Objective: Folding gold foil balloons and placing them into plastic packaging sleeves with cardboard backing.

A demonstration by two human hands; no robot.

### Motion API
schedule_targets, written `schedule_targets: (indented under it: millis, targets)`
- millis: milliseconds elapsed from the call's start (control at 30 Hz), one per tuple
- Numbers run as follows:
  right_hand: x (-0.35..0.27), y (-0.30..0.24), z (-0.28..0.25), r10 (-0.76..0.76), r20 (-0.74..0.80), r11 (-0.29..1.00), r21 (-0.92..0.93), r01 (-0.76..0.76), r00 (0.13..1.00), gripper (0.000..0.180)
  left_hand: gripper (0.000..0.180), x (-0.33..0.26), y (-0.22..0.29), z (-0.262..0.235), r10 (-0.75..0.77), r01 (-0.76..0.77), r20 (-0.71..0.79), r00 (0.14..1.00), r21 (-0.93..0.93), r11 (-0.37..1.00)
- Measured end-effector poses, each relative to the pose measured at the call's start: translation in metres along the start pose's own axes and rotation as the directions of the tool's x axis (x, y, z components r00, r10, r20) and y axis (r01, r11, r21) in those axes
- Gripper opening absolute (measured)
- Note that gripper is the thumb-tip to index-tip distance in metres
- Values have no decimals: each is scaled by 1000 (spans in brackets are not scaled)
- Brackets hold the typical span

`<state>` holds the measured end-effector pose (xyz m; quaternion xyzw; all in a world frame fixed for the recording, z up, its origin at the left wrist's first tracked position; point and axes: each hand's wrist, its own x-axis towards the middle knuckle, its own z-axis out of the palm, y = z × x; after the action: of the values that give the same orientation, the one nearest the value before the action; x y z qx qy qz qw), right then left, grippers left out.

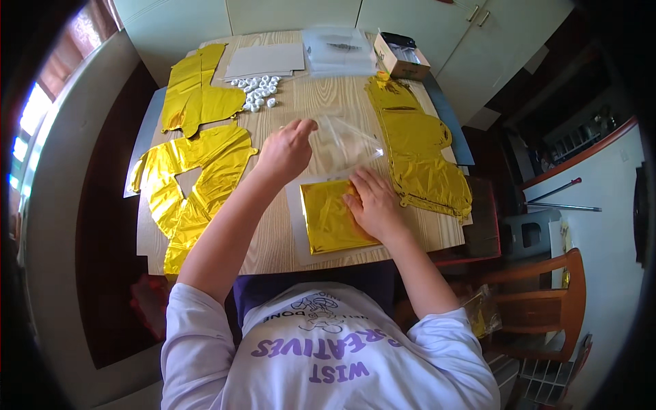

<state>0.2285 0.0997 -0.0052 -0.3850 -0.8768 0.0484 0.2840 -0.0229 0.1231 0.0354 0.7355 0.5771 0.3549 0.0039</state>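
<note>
clear bag (345,140): lying open-mouthed, pinched at its left edge
stack of clear bags (339,49): lying far beyond that pinch
cardboard box (402,58): sitting beyond, rightward

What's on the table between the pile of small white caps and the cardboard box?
In the head view, a stack of clear plastic bags lies between the white caps and the cardboard box.

gold foil sheet (331,217), clear bag (345,143), pale woodgrain table (328,96)

Glossy, crinkled gold foil (333,216) is seen on a matt, grained wooden surface (321,102) (pale), beside a thin, transparent plastic bag (344,141).
</note>
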Motion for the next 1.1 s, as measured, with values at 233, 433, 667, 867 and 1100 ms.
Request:
schedule_targets:
  millis: [233,433,667,867,1100]
  targets:
    - [-42,-25,-24,5,118,1000,17,-7,993,45,27,-36,7,-1,176,-184,104,979,66,981]
    - [-112,-38,-67,448,-289,839,463,-286,846,6,22,-61,10,7,231,-242,183,956,39,970]
    - [-184,-95,-24,508,614,-401,789,-465,604,52,17,-58,5,10,252,-258,188,949,8,966]
    - [-150,-113,-22,608,588,-364,804,-470,535,32,9,-61,9,-2,266,-280,286,920,9,960]
    - [-164,-96,-104,718,402,-182,896,-405,568,27,4,-82,11,-14,284,-304,279,917,29,952]
